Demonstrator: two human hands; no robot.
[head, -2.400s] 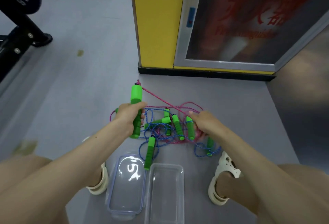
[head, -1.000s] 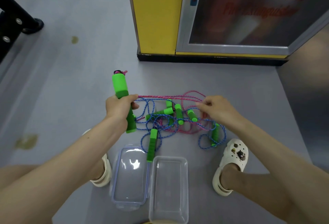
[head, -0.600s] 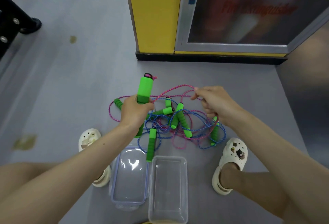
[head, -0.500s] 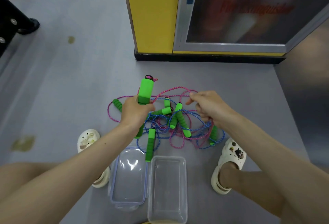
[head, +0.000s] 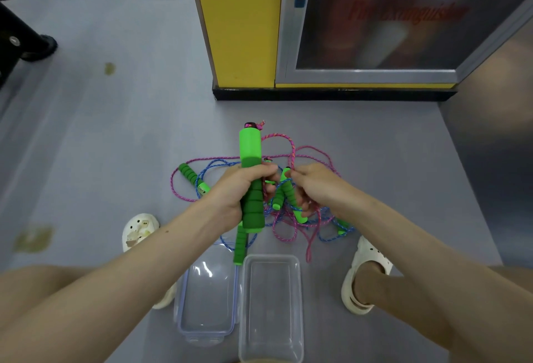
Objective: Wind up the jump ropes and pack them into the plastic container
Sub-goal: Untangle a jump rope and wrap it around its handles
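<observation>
Grey floor (head: 115,132), centre frame: left hand (head: 236,189) grips green handle (head: 250,149) upright; right hand (head: 314,186) pinches pink cord (head: 291,146). Likely step: winding; next, loop cord round handle.

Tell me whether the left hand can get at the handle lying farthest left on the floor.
Likely not yet: the left hand grips an upright handle. The floor handle lies close by, uncovered, so the way looks free once it lets go.

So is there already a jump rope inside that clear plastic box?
No, the plastic container is empty; the jump ropes lie tangled on the floor beyond it.
</observation>
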